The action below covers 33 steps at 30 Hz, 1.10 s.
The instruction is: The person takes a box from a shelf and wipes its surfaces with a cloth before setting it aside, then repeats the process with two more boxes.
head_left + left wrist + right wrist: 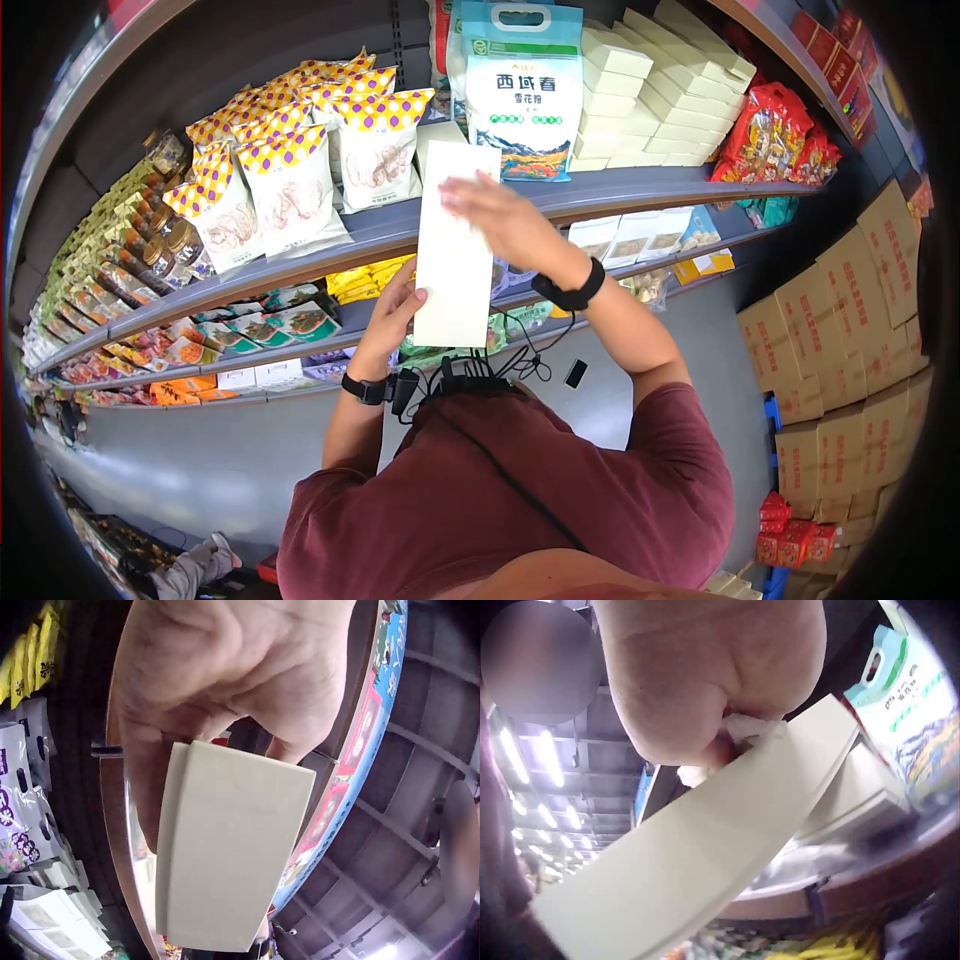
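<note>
A long cream-white box [452, 290] is held up in front of the chest, its broad face toward the head camera. My left hand [388, 318] grips it near its lower end, thumb on one side; the left wrist view shows the box [232, 847] end-on below the palm. Over the upper part of that face lies my right hand [505, 215]. In the right wrist view, crumpled white tissue [744, 727] pokes out from under the right palm against the box [682, 840]; the right fingertips are hidden there. Another cream box [859, 796] sits on the shelf just behind.
The grey shelf [600, 194] carries snack bags [295, 185], a blue-white flour bag [525, 100], stacked cream boxes [655, 100] and red candy bags [765, 135]. Packets fill the lower shelf. Brown cartons [840, 320] stand at right; a phone [576, 374] and cables show below the arms.
</note>
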Available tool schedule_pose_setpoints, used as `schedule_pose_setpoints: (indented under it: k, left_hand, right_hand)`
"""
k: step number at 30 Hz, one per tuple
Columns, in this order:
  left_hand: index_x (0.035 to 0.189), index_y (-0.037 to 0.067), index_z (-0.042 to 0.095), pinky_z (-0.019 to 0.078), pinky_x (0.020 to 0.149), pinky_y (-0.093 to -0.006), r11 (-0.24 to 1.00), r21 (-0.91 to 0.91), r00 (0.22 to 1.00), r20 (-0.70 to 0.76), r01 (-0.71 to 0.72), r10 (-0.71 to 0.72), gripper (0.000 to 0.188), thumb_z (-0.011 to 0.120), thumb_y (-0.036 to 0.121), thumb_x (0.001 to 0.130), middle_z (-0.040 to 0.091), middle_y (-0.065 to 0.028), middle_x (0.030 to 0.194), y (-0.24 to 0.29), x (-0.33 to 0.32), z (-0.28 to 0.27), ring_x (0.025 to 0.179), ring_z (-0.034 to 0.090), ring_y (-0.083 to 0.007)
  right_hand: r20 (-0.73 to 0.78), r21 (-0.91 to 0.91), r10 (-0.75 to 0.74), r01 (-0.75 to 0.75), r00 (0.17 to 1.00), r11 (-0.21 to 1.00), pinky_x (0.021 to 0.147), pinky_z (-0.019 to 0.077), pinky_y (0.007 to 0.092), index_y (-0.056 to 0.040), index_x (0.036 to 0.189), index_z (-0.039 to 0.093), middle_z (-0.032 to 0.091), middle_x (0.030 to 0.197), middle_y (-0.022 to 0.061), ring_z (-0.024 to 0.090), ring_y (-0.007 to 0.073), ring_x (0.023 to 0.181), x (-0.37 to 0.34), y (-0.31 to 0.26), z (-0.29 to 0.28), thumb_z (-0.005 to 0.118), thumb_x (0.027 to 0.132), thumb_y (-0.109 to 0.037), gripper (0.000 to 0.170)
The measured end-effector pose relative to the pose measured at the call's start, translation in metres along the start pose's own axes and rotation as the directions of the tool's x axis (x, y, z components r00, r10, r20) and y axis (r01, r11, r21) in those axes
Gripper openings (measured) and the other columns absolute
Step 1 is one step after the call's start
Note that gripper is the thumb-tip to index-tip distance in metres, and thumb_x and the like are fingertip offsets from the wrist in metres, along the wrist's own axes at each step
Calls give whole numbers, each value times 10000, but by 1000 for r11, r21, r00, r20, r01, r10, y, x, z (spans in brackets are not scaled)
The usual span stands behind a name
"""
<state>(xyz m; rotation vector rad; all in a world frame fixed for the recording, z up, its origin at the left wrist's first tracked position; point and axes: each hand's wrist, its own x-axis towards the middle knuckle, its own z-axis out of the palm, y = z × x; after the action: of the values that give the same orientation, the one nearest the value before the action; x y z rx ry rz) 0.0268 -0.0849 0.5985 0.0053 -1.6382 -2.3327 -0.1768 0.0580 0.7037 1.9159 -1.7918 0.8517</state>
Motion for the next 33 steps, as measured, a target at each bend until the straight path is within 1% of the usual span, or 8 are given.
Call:
schedule_pose_setpoints:
  k: [3,6,11,16,21,25,27,33]
  left_hand:
    - [1535,4,292,475,932,-291,1000,-14,1000,-8,-28,28,609,558,162,1011,650,-131,1228,-4,0,-3,1087,625,-158]
    - [1538,5,289,475,926,-283,1000,-21,1000,-24,-20,20,610,556,165,1013,650,-128,1225,-11,0,-4,1076,628,-157]
    - [1530,-16,294,488,925,-295,999,-52,1000,-4,-8,8,609,557,175,1015,648,-137,1236,1,5,4,1092,633,-167]
    - [1518,-29,309,488,940,-298,996,-86,1000,-16,-22,21,611,566,198,1012,644,-146,1252,3,2,2,1114,636,-182]
    - [1509,-33,320,488,957,-306,995,-93,999,-36,-20,17,599,562,198,1012,621,-154,1293,5,5,3,1122,633,-188]
    - [1504,-27,326,499,946,-304,997,-67,999,-22,-42,40,593,565,202,1012,620,-150,1292,2,12,3,1120,637,-190]
    - [1497,-24,333,512,942,-308,993,-106,998,-47,-52,48,599,576,218,1007,616,-151,1298,-1,14,3,1133,635,-194]
    - [1475,-37,353,505,980,-320,988,-139,996,-70,-62,53,628,606,277,994,607,-151,1313,9,16,18,1170,621,-205]
  right_hand:
    - [120,333,-97,52,988,942,1170,345,510,-89,1255,648,598,1384,76,520,263,1342,-23,-35,3,568,848,50,437]
    - [230,243,-201,144,952,959,1157,351,525,-99,1267,645,604,1374,74,534,255,1330,-27,-28,-3,572,839,44,457]
    - [-52,-3,41,-41,998,999,1167,307,550,-80,1312,602,566,1406,107,505,290,1349,-6,29,-18,470,818,141,557]
    - [-94,14,85,-84,992,996,1174,304,543,-68,1311,596,585,1376,102,504,293,1349,-25,-2,-4,465,811,140,556]
    - [98,351,-83,44,992,936,1178,309,533,-85,1244,650,609,1364,95,539,284,1328,-68,-64,9,498,803,110,506]
    - [147,319,-98,47,984,947,1193,290,524,-80,1229,661,611,1361,77,544,253,1326,-77,-69,9,525,794,90,487]
    - [137,231,-204,169,969,958,1195,279,526,-72,1234,659,610,1361,76,545,239,1326,-69,-48,6,525,794,93,488]
    - [-103,114,46,-35,994,993,1166,326,536,-78,1267,632,599,1356,76,521,271,1343,-43,-11,-1,547,796,64,499]
